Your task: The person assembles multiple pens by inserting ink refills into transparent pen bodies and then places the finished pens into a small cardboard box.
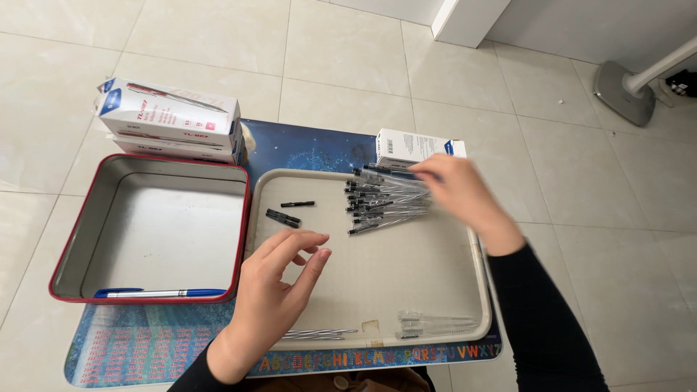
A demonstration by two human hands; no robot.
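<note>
My right hand reaches over the far right of a beige tray, fingers resting on a pile of several clear pen barrels with black tips. My left hand hovers over the tray's near left part, fingers spread and slightly curled, holding nothing. Just beyond its fingertips lie small black pen caps and one thin black piece. Clear pen parts lie at the tray's near edge, with thin metal springs or refills beside my left wrist.
A red-rimmed metal tin on the left holds one blue pen. Two stacked white pen boxes sit behind it, another white box behind the tray. All rest on a blue printed mat on tiled floor.
</note>
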